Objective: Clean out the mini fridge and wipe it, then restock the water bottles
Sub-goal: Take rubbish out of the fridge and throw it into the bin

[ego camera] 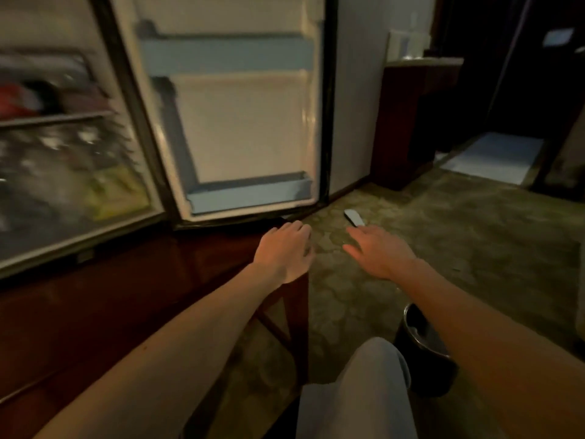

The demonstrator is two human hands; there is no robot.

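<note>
The mini fridge stands open on a dark wooden cabinet [126, 296]. Its door [240, 122] swings out to the right, with two pale blue door racks that hold nothing. The fridge's inside [63, 147] at the left is blurred; I make out red, yellow and shiny packed items on a shelf and below it. My left hand [285, 251] hovers at the cabinet's right corner just under the door, fingers loosely curled, holding nothing. My right hand [380, 251] reaches out flat over the carpet, fingers apart and empty. No water bottles are visible.
A small white remote-like object [354, 217] lies on the patterned carpet just beyond my right hand. A black waste bin [424, 343] stands by my knee at the lower right. A dark wooden counter [414, 122] and a doorway lie beyond.
</note>
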